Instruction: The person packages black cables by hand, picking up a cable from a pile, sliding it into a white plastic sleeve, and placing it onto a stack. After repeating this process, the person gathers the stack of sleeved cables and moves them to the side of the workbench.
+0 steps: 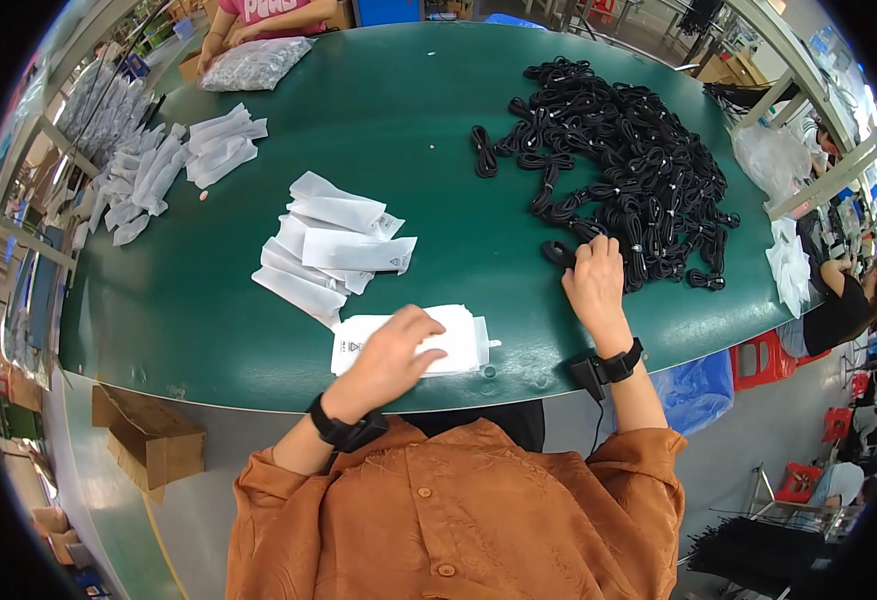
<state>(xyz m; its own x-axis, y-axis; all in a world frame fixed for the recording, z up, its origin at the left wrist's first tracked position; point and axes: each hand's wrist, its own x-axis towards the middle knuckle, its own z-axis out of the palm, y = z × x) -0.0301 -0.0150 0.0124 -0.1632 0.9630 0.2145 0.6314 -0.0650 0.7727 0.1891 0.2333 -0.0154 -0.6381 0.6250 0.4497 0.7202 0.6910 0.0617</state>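
A stack of flat white plastic bags (462, 340) lies near the table's front edge. My left hand (389, 355) rests over it, thumb and fingers apart. To the right, my right hand (596, 280) reaches the near edge of a large pile of black cables (649, 170), each coiled and tied. Its fingers are closed on a coiled black cable (559, 253), partly hidden by the fingertips. Beyond my left hand sits a loose heap of filled white bags (344, 225).
More white bags (224, 145) lie at the far left. A co-worker's hands (234, 40) are by a clear plastic bag (256, 63) at the far edge. An open cardboard box (154, 440) stands on the floor at left. Red stools (759, 360) are at right.
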